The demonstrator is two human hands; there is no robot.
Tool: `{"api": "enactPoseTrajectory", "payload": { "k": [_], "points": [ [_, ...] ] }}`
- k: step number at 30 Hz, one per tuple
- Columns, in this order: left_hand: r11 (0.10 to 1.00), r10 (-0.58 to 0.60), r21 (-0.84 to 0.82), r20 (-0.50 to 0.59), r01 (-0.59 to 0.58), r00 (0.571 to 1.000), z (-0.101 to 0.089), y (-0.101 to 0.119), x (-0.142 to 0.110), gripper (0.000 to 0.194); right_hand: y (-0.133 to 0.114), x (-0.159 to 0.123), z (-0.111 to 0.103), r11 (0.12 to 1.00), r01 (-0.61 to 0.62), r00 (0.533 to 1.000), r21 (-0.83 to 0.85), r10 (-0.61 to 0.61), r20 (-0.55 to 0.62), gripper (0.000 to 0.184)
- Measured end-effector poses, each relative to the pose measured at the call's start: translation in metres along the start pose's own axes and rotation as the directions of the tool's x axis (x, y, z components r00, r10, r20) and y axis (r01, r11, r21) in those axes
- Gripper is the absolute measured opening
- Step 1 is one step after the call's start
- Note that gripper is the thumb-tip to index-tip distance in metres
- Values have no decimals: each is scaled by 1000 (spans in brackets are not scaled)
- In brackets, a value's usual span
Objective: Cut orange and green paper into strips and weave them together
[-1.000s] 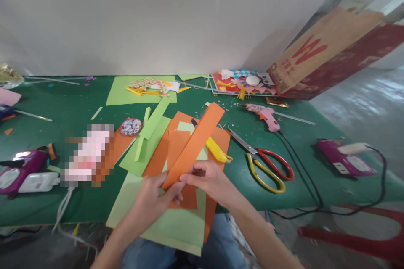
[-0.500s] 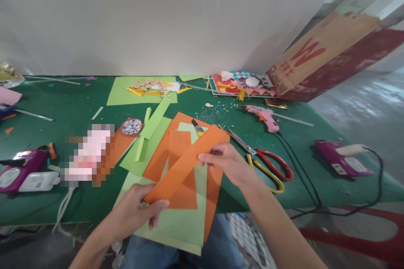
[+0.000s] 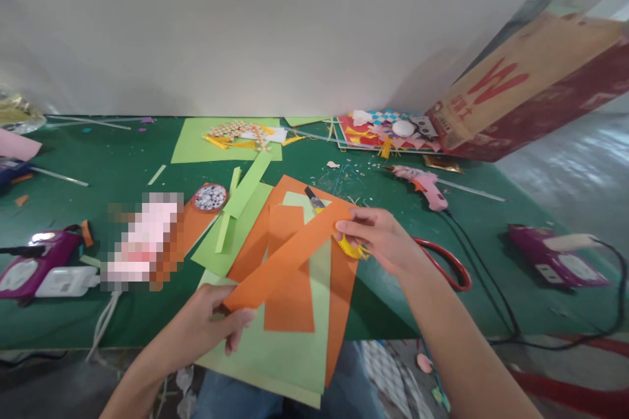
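Note:
A long orange paper strip (image 3: 287, 260) stretches diagonally between my hands. My left hand (image 3: 211, 327) pinches its lower left end, thumb on top. At the upper right end, the thumb and fingers of my right hand (image 3: 376, 236) are closed on the strip. Below it lie an orange paper rectangle (image 3: 291, 304), pale green sheets (image 3: 289, 366) and a larger orange sheet (image 3: 341, 321). A yellow utility knife (image 3: 351, 249) lies partly hidden under the strip and my right hand. Red-handled scissors (image 3: 455, 272) are mostly covered by my right hand and forearm.
A pink glue gun (image 3: 425, 186) with a black cord lies right, near a purple power strip (image 3: 555, 258). Left are a round container of googly eyes (image 3: 210, 197), green paper strips (image 3: 250, 183) and another purple power strip (image 3: 22, 272). A paper bag (image 3: 521, 78) leans at back right.
My right hand has moved slightly right, and the strip is tilted differently. More of the knife shows, while the scissors are now mostly hidden. The whole view has shifted a little.

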State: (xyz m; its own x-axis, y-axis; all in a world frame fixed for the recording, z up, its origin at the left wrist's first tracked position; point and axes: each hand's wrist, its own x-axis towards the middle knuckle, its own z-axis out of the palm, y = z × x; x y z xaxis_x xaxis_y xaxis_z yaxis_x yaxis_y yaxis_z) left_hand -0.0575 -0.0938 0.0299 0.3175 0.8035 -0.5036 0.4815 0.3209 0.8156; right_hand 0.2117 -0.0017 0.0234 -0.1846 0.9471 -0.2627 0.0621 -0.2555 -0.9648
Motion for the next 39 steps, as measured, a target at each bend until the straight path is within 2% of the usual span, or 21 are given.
{"api": "enactPoseTrajectory", "payload": {
  "k": [4,6,9,10,14,16,17,19,22,25,28,33,35,36,39],
  "points": [
    [1000,30,-1,-39,-30,999,-2,-7,2,27,0,7,-12,993,85,992,77,-78,-95,24],
    [995,90,43,-115,-86,989,1,-8,3,30,1,11,-19,978,148,977,144,-122,-177,19],
    [968,216,195,-321,-159,922,15,-6,7,32,0,18,-20,945,207,958,254,-143,-249,12],
    [950,263,257,-351,-178,898,21,-3,9,31,-2,21,-19,932,213,957,293,-138,-257,11],
    [809,458,506,-226,-298,860,30,12,23,24,-20,37,-8,866,257,952,429,-150,-268,11],
    [745,494,592,-183,-306,850,23,22,32,24,-32,47,-5,851,293,947,436,-195,-255,11],
    [722,527,615,-192,-317,828,17,27,37,25,-37,51,-3,847,311,941,432,-209,-267,11],
    [719,560,601,-199,-351,804,4,35,49,25,-43,61,-2,842,306,942,443,-201,-269,9],
    [712,585,548,-120,-438,802,-7,39,69,24,-38,76,-1,827,287,942,484,-153,-298,8],
    [563,668,658,-5,-500,744,-8,37,88,17,-24,88,-4,823,277,928,497,-95,-359,6],
    [446,692,768,30,-459,721,-6,37,101,19,-13,94,-12,796,270,905,542,-18,-425,4],
    [324,749,884,-22,-337,662,-6,39,115,20,-9,95,-19,709,287,900,644,31,-435,12],
    [276,760,923,-39,-269,648,-5,35,120,46,-7,95,-19,729,254,911,636,41,-411,15],
    [259,748,937,-42,-234,662,-4,32,122,59,-6,94,-18,744,227,920,628,47,-389,16],
    [241,725,961,-83,-139,684,-1,22,124,78,-4,93,-16,782,151,948,604,59,-314,19]
  ]
}}
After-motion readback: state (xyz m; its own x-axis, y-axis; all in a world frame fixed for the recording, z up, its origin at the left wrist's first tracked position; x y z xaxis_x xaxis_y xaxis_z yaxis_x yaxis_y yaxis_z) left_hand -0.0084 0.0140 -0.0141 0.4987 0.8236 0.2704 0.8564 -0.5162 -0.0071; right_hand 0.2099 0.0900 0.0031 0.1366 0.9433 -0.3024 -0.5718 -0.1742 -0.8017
